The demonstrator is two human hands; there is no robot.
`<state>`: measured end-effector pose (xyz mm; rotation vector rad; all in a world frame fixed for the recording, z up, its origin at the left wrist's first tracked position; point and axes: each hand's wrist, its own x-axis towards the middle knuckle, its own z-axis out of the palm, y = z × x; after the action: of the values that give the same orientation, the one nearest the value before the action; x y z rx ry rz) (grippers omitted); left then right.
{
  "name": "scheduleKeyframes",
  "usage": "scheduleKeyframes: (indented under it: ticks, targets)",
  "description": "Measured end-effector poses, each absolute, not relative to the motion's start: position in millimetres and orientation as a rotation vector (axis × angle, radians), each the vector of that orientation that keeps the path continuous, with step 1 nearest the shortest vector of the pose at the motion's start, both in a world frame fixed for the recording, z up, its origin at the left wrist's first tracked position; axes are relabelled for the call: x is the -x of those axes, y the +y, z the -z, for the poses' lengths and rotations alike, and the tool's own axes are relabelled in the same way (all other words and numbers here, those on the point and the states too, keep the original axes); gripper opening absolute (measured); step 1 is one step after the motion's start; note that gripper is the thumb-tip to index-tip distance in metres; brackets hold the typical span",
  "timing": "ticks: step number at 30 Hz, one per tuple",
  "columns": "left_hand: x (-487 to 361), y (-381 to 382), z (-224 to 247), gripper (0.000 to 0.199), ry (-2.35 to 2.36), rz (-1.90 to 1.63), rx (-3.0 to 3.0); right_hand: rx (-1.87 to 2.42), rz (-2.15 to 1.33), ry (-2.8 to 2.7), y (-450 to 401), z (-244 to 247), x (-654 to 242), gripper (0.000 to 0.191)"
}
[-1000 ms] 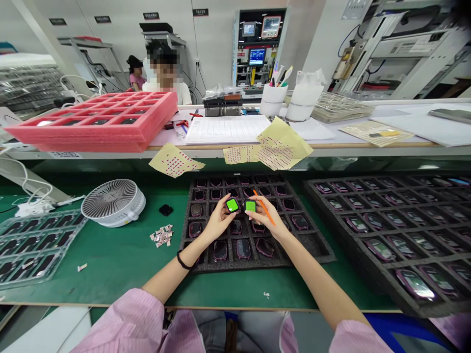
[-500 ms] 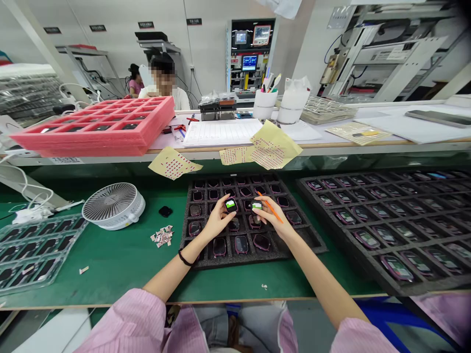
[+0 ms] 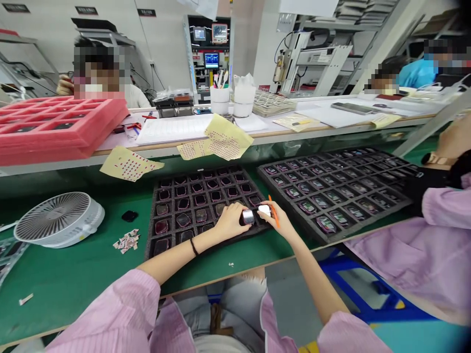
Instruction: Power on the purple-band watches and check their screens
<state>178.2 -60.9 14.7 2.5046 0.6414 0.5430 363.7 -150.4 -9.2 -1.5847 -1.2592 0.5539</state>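
Left hand (image 3: 231, 222) — watch case (image 3: 248, 216) pinched; right hand (image 3: 275, 219) — second case (image 3: 264, 211)

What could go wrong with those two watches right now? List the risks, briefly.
The left-hand watch, held by the left hand, sits very close to the right-hand watch, held by the right hand, so they might knock and scratch each other. The orange stick in the right hand could slip and mark one. A dropped watch would probably hit others in the black foam tray below.
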Motion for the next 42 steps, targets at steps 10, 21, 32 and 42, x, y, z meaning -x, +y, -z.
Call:
scheduleKeyframes:
  ticks: [10, 21, 32, 42]
  targets:
    - [-184, -64, -19, 0.033, 0.426, -0.523, -2.73, 1.5, -0.588, -1.253, -155, 1, -361, 0.037]
    - [-205, -37, -38, 0.026, 0.383, -0.244, -2.874, 1.664, -0.377, -1.201, -157, 13, -360, 0.037]
    - [-210, -54, -43, 0.033, 0.637, 0.109, -2.845, 1.975, -0.159, -1.28, -157, 10, -346, 0.019]
    - [-202, -66, -54, 0.042, 0.718, 0.212, -2.92, 2.304, -0.16, -1.478, -144, -12, -342, 0.025]
